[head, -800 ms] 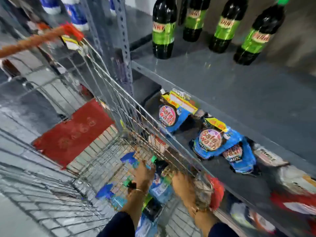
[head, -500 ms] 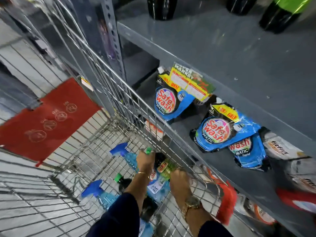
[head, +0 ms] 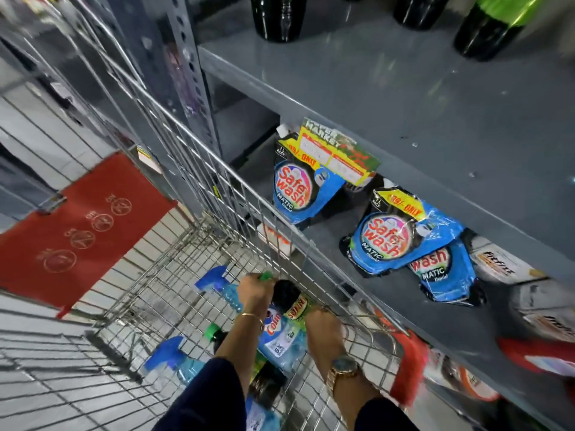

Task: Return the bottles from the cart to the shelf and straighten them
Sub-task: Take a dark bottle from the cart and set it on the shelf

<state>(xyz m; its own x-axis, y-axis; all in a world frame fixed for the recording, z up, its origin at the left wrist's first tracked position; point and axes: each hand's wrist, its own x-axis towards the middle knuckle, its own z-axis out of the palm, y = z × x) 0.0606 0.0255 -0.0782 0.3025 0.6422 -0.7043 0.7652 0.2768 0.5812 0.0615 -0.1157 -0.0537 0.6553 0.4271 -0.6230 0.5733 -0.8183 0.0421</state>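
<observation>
Both my hands are down in the wire cart (head: 174,269). My left hand (head: 255,290) is closed around the green-capped neck of a dark bottle (head: 291,298) with a green label. My right hand (head: 323,328) grips the same bottle lower down on its body. A second dark bottle (head: 217,335) with a green cap lies in the cart beneath my left forearm. On the grey shelf (head: 389,88) above, three dark bottles stand, among them one at the left (head: 277,17) and one with a green label at the right (head: 491,26).
Two blue spray bottles (head: 217,281) (head: 174,359) and a blue Colin bottle (head: 280,340) lie in the cart. Blue Safewash pouches (head: 298,191) (head: 392,234) sit on the lower shelf. The grey shelf upright (head: 186,73) stands beside the cart's rim. A red cart flap (head: 87,225) hangs left.
My view has dropped and closed in on the cart. Both hands have settled onto the dark green-labelled bottle, which has come up a little from among the blue bottles.
</observation>
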